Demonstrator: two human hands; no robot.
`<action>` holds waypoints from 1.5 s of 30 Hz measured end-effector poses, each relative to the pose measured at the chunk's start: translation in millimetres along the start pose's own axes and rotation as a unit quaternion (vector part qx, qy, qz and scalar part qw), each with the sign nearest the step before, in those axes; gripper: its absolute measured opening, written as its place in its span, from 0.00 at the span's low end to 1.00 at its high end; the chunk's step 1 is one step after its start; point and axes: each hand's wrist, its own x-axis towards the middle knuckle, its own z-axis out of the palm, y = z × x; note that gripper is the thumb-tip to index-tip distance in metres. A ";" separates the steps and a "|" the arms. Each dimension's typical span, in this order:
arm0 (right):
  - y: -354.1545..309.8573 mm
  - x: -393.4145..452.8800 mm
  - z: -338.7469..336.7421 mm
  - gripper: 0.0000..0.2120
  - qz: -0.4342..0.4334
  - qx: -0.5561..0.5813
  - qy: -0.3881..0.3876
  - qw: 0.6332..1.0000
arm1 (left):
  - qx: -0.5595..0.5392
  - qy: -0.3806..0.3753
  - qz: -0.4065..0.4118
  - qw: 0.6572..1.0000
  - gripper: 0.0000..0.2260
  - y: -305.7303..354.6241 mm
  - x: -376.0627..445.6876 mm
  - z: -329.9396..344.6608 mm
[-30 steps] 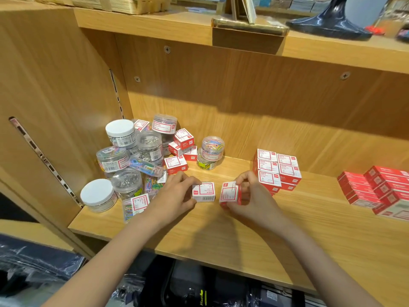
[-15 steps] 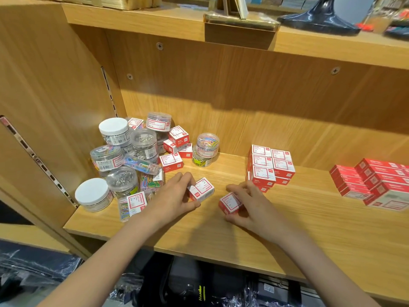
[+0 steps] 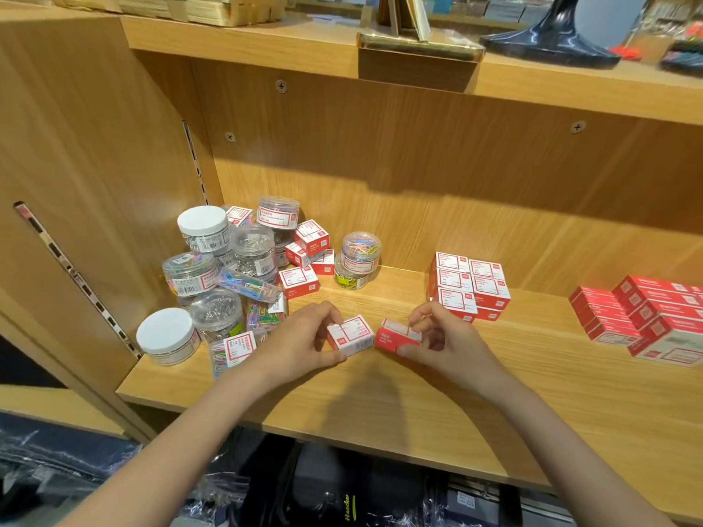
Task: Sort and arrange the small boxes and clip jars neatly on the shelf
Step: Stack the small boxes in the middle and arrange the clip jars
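Left hand (image 3: 300,342) and right hand (image 3: 443,338) each grip a small box, white-faced box (image 3: 350,332) beside red box (image 3: 395,336).

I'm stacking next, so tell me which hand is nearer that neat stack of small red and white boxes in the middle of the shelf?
Right. The right hand is just in front of the stack; the left hand is farther, toward the jars.

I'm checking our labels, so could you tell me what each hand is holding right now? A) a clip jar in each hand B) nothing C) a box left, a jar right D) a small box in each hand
D: the left hand grips one small box and the right hand pinches another box, low over the shelf.
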 end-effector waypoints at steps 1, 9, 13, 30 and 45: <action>-2.2 0.1 0.2 0.19 -0.004 -0.032 -0.001 0.999 | 0.031 0.017 0.009 0.999 0.18 0.4 -0.9 3.6; 5.9 -4.1 4.1 0.17 -0.009 -0.145 0.007 0.989 | 0.111 -0.054 0.037 0.992 0.30 7.9 2.7 10.8; 9.4 -6.2 1.4 0.16 -0.014 -0.150 0.005 0.989 | 0.067 -0.044 0.056 0.995 0.20 2.3 6.2 3.9; -14.3 -11.4 20.0 0.19 -0.056 -0.192 -0.016 0.980 | 0.061 -0.062 0.054 0.995 0.14 13.2 18.5 18.2; 57.4 -34.3 -95.1 0.22 0.052 -0.174 0.153 0.971 | -0.018 -0.028 0.013 0.999 0.36 72.0 81.7 79.2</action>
